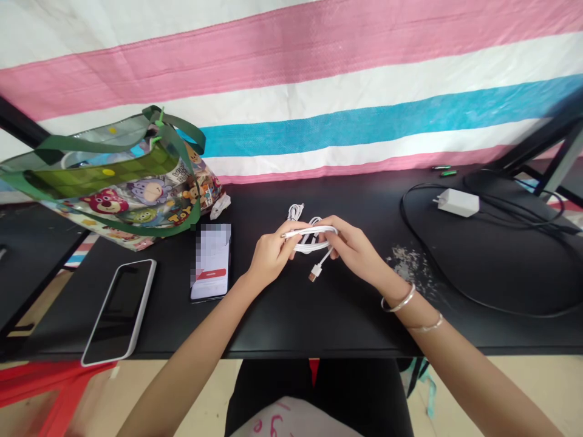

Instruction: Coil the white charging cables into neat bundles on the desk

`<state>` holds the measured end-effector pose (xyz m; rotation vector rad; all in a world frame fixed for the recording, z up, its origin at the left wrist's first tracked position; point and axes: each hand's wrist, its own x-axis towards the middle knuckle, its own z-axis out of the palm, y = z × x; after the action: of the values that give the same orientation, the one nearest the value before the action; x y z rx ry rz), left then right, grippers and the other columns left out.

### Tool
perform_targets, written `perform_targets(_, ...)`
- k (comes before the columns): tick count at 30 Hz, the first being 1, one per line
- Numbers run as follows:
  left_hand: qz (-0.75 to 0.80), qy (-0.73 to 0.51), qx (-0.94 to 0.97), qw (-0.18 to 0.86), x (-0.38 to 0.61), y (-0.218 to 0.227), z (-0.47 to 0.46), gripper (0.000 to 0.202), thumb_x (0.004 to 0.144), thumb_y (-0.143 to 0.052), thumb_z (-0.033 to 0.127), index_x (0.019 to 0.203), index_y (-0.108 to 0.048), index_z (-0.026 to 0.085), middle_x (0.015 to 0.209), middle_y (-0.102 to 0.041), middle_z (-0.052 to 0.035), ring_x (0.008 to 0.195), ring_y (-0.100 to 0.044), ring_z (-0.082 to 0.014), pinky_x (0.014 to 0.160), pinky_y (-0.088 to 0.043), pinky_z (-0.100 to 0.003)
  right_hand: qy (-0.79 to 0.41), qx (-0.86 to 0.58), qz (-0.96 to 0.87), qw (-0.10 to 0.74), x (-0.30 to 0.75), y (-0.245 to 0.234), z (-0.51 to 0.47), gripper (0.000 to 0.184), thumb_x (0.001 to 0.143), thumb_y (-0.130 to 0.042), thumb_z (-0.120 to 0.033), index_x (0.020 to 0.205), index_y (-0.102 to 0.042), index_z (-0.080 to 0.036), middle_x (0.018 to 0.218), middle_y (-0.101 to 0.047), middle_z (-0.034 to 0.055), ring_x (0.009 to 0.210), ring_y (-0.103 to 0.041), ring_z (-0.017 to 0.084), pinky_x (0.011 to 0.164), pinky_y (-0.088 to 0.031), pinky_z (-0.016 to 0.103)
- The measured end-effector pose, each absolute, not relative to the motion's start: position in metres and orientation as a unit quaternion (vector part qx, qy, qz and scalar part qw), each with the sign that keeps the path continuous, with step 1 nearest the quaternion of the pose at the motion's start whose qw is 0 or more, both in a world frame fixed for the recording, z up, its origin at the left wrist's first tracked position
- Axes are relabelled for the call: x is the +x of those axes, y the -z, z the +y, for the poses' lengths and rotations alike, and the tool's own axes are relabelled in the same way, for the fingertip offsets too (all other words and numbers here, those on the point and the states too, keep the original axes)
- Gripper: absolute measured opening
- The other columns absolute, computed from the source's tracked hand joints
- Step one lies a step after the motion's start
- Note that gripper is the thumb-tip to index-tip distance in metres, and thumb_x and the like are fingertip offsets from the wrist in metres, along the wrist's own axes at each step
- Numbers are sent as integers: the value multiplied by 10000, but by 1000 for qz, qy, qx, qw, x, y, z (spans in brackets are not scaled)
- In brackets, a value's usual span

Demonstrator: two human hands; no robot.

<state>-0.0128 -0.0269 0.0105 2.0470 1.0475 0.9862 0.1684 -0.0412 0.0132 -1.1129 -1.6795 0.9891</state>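
Note:
A white USB cable (308, 247) is looped into a coil between my two hands, just above the black table. My left hand (272, 250) pinches the coil's left side, where a thin connector end lies along the top. On the right side, my right hand (350, 244) grips the loops with fingers curled round them. The cable's USB plug (315, 272) dangles below the coil, near my right fingers. Behind my hands another bundled white cable (296, 211) lies on the table; my hands and the coil partly hide what is there.
Left of my hands lie a lit phone (212, 261) and a white-edged phone (121, 312). A cartoon-print bag (150, 188) stands behind them. To the right are a white charger (458, 203), a black cord (449, 276) and grey scuff marks on the black table (282, 331).

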Motion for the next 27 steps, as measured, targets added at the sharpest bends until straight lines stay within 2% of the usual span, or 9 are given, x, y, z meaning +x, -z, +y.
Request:
perform_targets(8, 387, -377, 759, 364, -11, -9, -27, 279, 908, -410, 289, 1029, -633, 174, 475, -444, 90, 423, -443, -67, 514, -371, -170, -414, -427, -662, 457, 165, -5, -38, 178, 775, -392, -130, 856, -539, -190, 676, -503, -42, 468, -399, 64, 466, -356, 213)
perform_targets(17, 390, -294, 791, 367, -12, -9, -27, 298, 877, -434, 285, 1120, -587, 208, 608, -582, 59, 536, -567, -88, 598, -429, -188, -283, -460, -683, 492, 167, -11, -42, 261, 692, -335, -58, 756, -546, -197, 607, -535, -33, 542, -524, 100, 538, -412, 215)
perform_targets(20, 390, -265, 813, 342, -13, -12, -26, 329, 830, -507, 292, 1141, -578, 210, 673, -593, 52, 543, -568, -88, 591, -433, -191, -246, -470, -688, 495, 167, -11, -43, 252, 706, -334, -57, 731, -537, -204, 613, -569, -31, 527, -539, 98, 524, -409, 206)
perform_targets(23, 402, -231, 835, 297, -11, -14, -28, 350, 802, -565, 298, 1142, -583, 220, 659, -584, 57, 532, -558, -93, 587, -428, -197, -196, -474, -711, 481, 166, -10, -44, 262, 732, -329, -44, 732, -533, -207, 635, -595, -24, 530, -552, 99, 532, -413, 204)
perform_targets(27, 425, -191, 859, 209, -4, -14, -33, 199, 850, -533, 311, 990, -631, 208, 672, -630, 24, 612, -608, -140, 597, -414, -220, -102, -469, -758, 443, 164, -7, -47, 279, 749, -329, -31, 749, -547, -206, 687, -616, 5, 563, -567, 121, 536, -412, 220)
